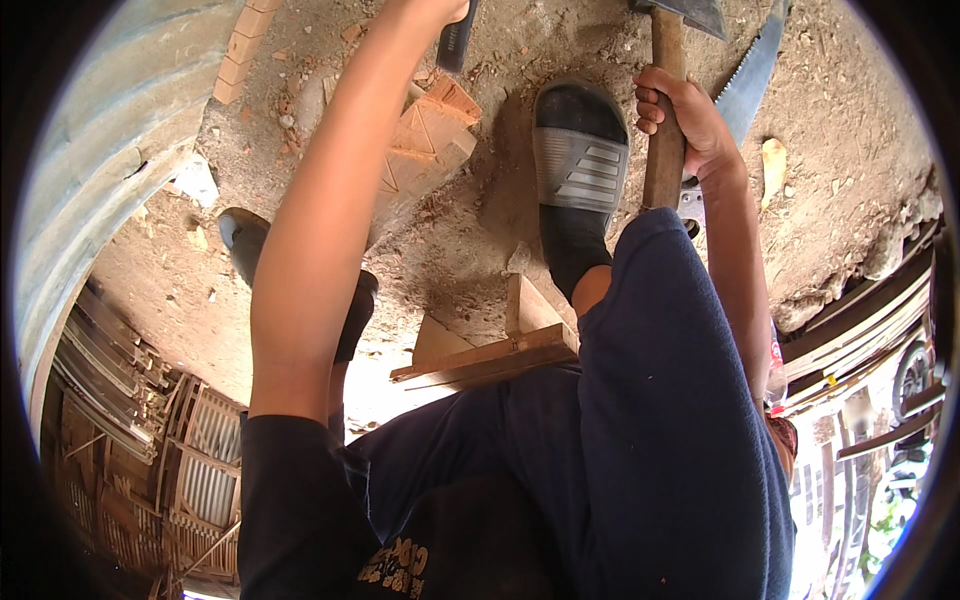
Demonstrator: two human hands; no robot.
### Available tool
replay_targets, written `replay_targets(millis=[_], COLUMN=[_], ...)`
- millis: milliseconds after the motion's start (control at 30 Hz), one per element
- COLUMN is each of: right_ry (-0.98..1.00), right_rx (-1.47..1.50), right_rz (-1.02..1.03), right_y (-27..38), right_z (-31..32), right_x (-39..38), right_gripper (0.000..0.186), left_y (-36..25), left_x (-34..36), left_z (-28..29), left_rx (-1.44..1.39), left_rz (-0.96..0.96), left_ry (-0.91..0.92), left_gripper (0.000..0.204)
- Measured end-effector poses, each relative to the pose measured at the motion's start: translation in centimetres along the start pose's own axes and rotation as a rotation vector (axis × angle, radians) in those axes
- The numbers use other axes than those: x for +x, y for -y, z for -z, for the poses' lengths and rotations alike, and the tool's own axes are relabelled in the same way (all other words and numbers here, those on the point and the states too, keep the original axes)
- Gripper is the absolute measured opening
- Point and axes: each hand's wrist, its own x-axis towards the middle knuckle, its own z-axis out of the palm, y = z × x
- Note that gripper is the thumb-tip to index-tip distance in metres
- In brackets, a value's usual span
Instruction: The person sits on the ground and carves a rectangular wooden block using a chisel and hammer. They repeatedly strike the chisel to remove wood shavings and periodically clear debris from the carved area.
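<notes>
My right hand (688, 120) is closed round the brown wooden handle (664, 150) of a hand tool. Its dark, flat metal head (695, 12) is cut off by the top edge. Just right of that hand lies a handsaw (752, 80), teeth facing left, on the ground. My left hand (435, 8) is mostly beyond the top edge; its visible part is closed on a black, bar-like handle (456, 42), whose far end is out of view. Below the handle, an orange-brown block (425, 145) with angular lines on its faces lies on the dirt, partly behind my left forearm.
My sandalled right foot (582, 150) stands between the block and the wooden handle. Beneath me is a low wooden seat (490, 358). Corrugated metal sheeting (105, 130) rises at the left, near a row of orange-brown blocks (240, 50). Stacked timber (860, 320) lies at the right.
</notes>
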Motion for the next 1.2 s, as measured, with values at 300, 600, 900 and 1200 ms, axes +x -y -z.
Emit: replay_targets(millis=[300, 600, 900, 1200], right_ry=[0.007, -0.024, 0.026, 0.05], right_rx=[0.029, 0.005, -0.222, -0.556], right_rz=[0.004, 0.004, -0.088, -0.046], right_y=[-0.1, 0.7, 12.5, 14.5], right_z=[0.4, 0.0, 3.8, -0.2], right_x=[0.0, -0.5, -2.9, -3.3], right_gripper=[0.011, 0.012, 0.012, 0.022], left_y=[0.6, 2.0, 4.9, 2.1], left_x=[0.6, 1.6, 0.7, -0.7], left_z=[-0.9, -2.1, -7.2, -6.0], left_rx=[0.077, 0.298, 0.484, 0.466], left_rz=[0.101, -0.102, -0.073, 0.059], left_ry=[-0.03, -0.084, -0.144, -0.05], left_gripper=[0.051, 0.044, 0.018, 0.013])
